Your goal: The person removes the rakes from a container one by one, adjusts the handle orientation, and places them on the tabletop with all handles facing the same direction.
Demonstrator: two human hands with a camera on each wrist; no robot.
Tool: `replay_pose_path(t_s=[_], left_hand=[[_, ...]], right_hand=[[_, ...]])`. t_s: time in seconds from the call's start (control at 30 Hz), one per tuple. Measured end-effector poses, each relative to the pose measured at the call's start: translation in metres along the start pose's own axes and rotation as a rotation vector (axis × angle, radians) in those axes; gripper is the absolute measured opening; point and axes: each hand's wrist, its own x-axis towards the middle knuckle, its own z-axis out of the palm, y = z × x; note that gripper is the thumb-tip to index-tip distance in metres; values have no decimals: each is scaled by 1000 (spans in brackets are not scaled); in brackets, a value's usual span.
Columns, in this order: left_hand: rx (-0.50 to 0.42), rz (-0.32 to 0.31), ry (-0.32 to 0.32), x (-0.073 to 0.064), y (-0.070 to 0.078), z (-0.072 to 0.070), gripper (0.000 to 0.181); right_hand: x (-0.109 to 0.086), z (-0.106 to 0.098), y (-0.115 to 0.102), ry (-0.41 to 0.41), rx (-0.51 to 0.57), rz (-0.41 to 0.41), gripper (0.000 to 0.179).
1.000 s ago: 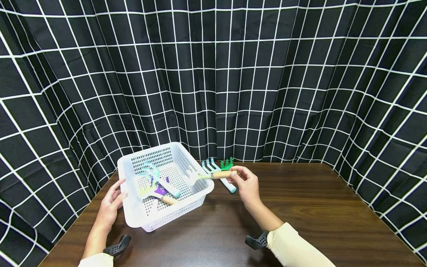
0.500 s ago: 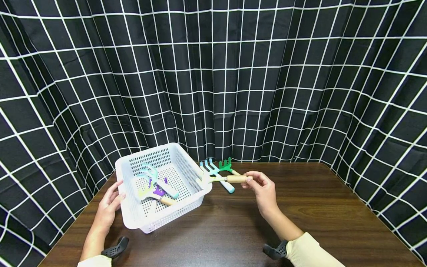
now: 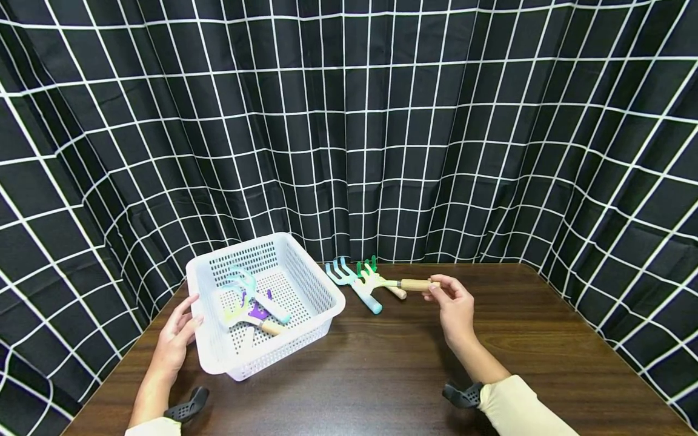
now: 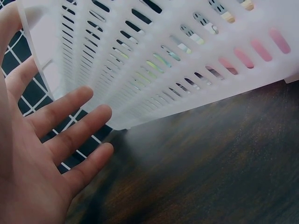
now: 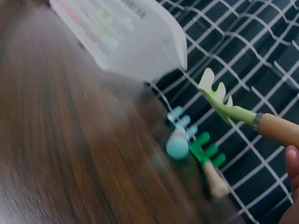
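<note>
Pale yellow-green tines and a round wooden handle make up the small garden fork (image 3: 408, 284), held to the right of my landmark, the white perforated plastic basket (image 3: 286, 336). My first worry is snagging: from the head camera its tines overlap the light-blue rake (image 3: 366, 298) and the green rake with a wooden handle (image 5: 204, 153), both lying right of the basket on the dark wood-grain table (image 3: 382, 375), so lowering it carelessly could hook or shove them. I'd also watch for twisting, since the right hand (image 3: 457, 310) pinches only the handle's far end, leaving the head unsupported. At the basket's left rim, the left hand (image 3: 173, 339) has three fingers straight and spread outside the wall; I cannot tell whether thumb and forefinger clamp the rim, but an uneven push there might tip or slide it. As for pose, the right forearm slants in from well right of the basket, fingers toward it, while the left forearm rises beside the basket's near left corner.
</note>
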Motion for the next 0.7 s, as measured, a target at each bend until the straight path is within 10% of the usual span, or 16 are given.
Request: replay_pose_path(t_s=[0.7], left_hand=[[-34,22,0,-2,3,0,48]], right_hand=[[21,-29,6,201,-210,-10,14]])
